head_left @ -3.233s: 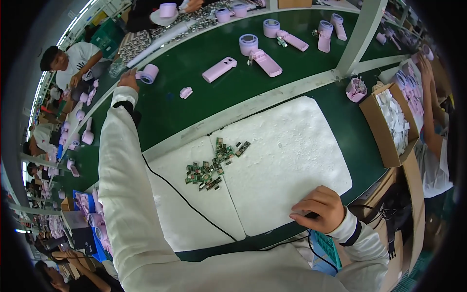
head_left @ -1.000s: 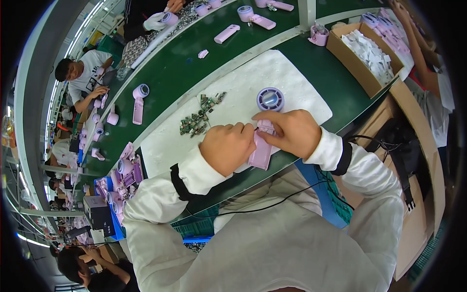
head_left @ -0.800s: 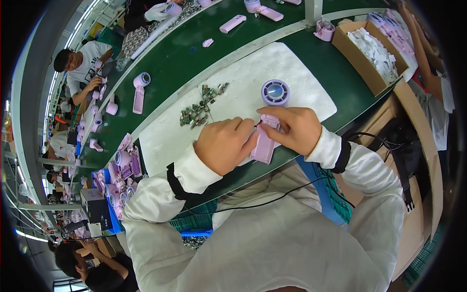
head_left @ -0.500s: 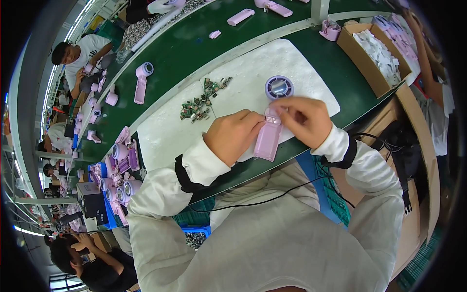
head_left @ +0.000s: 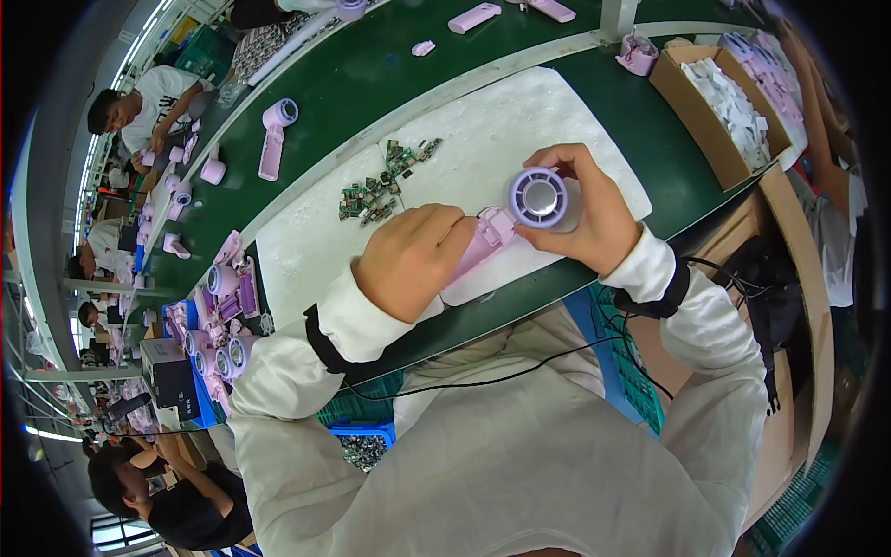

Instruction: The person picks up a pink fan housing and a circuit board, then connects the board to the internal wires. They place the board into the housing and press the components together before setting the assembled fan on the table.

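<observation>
My right hand (head_left: 599, 209) grips a round lilac fan head (head_left: 540, 198), thumb below and fingers above its rim. The head's silver centre and ring of vents face up. My left hand (head_left: 410, 255) is closed around a pink fan handle (head_left: 483, 243), which slants down and left under the fingers. The handle's upper end lies against the lower left of the fan head; whether they are joined cannot be told. Both are over a white foam sheet (head_left: 492, 116). Small green circuit boards (head_left: 371, 198) lie heaped on it, beyond my left hand.
A cardboard box (head_left: 682, 116) of white pieces stands at right. Pink fan parts fill a blue bin (head_left: 206, 395) at left. Another pink fan (head_left: 272, 148) lies on the green table (head_left: 348, 97). A black cable (head_left: 483, 382) crosses my lap. Several people work at left.
My right hand has moved from the handle's top to take hold of the fan head. My left hand has shifted slightly left, and the handle now tilts instead of pointing nearly straight at me.
</observation>
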`<state>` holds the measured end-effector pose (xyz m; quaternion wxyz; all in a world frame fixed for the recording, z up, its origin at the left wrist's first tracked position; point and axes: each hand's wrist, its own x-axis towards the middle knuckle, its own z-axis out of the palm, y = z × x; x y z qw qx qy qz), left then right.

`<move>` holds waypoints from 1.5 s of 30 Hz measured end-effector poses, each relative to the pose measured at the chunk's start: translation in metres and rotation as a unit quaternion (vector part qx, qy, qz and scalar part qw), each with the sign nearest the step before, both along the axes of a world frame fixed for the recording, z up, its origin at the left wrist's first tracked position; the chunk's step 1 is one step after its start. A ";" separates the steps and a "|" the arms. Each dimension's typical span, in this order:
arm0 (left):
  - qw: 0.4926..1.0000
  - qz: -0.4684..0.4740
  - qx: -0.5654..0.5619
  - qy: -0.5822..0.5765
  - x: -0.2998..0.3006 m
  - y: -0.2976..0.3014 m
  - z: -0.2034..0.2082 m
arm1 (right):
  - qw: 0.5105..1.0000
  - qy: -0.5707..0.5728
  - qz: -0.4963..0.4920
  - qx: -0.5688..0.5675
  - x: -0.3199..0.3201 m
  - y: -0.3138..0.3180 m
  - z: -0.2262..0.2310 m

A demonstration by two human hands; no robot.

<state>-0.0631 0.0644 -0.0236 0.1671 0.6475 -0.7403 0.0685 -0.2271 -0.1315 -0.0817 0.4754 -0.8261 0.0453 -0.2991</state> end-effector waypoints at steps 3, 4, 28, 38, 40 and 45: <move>0.992 0.010 -0.070 -0.107 -0.013 0.007 -0.001 | 1.000 -0.005 -0.014 -0.022 -0.007 0.009 0.004; 0.992 0.012 -0.068 -0.106 -0.016 0.011 -0.002 | 0.993 -0.013 -0.027 -0.110 -0.009 0.011 0.006; 0.973 0.149 -0.160 0.067 -0.034 0.034 -0.038 | 0.968 -0.009 0.011 -0.251 -0.012 0.019 -0.003; 0.929 0.280 0.066 0.234 -0.040 0.167 -0.006 | 0.973 0.092 0.134 -0.164 -0.016 0.024 0.000; 0.912 0.329 -0.010 0.245 -0.039 0.211 -0.013 | 0.972 0.098 0.121 -0.173 -0.016 0.021 -0.002; 0.753 0.555 -0.042 0.351 -0.081 0.348 -0.031 | 0.959 0.131 0.101 -0.231 -0.022 0.015 -0.003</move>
